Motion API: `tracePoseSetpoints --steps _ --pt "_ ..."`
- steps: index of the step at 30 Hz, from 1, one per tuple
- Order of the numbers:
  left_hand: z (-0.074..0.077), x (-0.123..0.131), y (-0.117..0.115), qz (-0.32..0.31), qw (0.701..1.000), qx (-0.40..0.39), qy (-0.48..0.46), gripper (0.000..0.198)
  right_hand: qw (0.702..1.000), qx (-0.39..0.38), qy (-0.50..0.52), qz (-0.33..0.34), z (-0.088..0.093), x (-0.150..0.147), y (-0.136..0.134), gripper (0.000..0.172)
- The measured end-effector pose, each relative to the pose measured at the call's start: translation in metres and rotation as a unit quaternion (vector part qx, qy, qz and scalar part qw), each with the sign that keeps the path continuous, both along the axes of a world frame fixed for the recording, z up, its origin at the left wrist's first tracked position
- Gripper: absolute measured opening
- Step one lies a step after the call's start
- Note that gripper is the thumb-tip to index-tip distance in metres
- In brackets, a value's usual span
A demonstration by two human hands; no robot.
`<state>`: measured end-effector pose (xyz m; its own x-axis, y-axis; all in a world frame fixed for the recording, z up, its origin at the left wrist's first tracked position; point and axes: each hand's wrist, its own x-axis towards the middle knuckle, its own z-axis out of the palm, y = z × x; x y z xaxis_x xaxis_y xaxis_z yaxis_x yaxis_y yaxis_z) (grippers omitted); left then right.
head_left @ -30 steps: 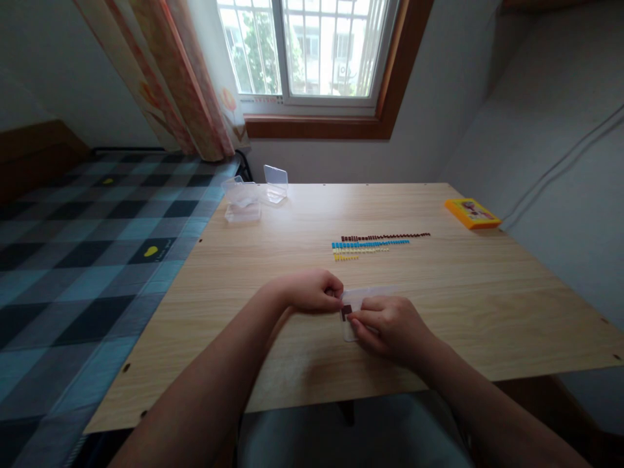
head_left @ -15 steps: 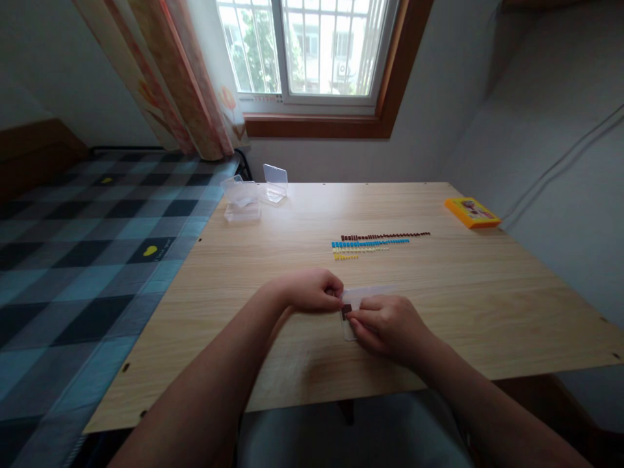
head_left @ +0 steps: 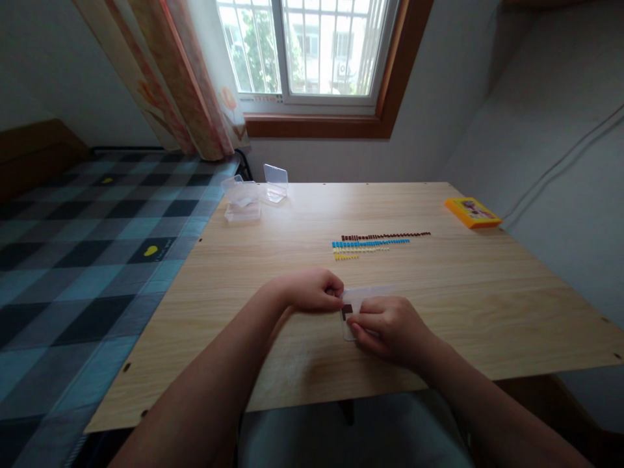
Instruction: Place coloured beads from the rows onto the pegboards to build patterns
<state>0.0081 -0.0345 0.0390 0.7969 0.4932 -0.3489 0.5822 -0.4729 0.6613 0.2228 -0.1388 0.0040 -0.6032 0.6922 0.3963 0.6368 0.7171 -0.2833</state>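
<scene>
A clear plastic plate (head_left: pixel 349 333) lies on the table in front of me, partly under my right hand. Dark brown building pieces (head_left: pixel 346 309) sit near its left side. My left hand (head_left: pixel 316 290) is curled, its thumb and fingers pressed at the plate's left edge; what it pinches, if anything, is hidden. My right hand (head_left: pixel 387 325) reaches over the plate with its fingertips pinched together beside the brown pieces. Anything between those fingertips is too small to make out.
Beyond my hands lie rows of small pieces: brown (head_left: pixel 385 236), blue (head_left: pixel 370 243), cream (head_left: pixel 361 249) and yellow (head_left: pixel 346 257). Clear plastic boxes (head_left: pixel 242 211) stand at the back left of the wooden table (head_left: pixel 244 253). An orange box (head_left: pixel 472 212) lies at the right. A checked bed (head_left: pixel 97 260) adjoins the left side.
My right fingertips have shifted very slightly down, away from the brown pieces. My left hand stays in place.
</scene>
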Motion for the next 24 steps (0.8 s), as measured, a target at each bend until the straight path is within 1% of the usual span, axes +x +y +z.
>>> tracePoseSetpoints --steps 3,8,12,18,24 --pt "0.0002 0.0004 -0.0003 -0.001 1.0 0.007 0.0 0.018 1.0 0.01 0.002 0.005 -0.0007 -0.0005 0.0005 0.028" --pt "-0.0012 0.0002 0.0003 -0.003 1.0 0.007 -0.003 0.018 1.0 0.007 0.007 0.005 0.0001 -0.0011 0.0004 0.026" --pt "-0.0022 -0.0001 0.0008 -0.005 1.0 0.005 -0.006 0.019 1.0 0.011 0.004 0.002 0.0015 -0.0004 -0.0003 0.028" --pt "-0.0009 -0.0005 0.0001 0.0 1.0 -0.002 -0.006 0.02 0.998 0.038 -0.004 -0.054 0.0011 0.0011 -0.0002 0.035" --pt "-0.0011 -0.0005 -0.0001 0.006 1.0 -0.003 -0.008 0.019 0.997 0.01 -0.013 -0.08 -0.0009 0.0006 0.001 0.035"
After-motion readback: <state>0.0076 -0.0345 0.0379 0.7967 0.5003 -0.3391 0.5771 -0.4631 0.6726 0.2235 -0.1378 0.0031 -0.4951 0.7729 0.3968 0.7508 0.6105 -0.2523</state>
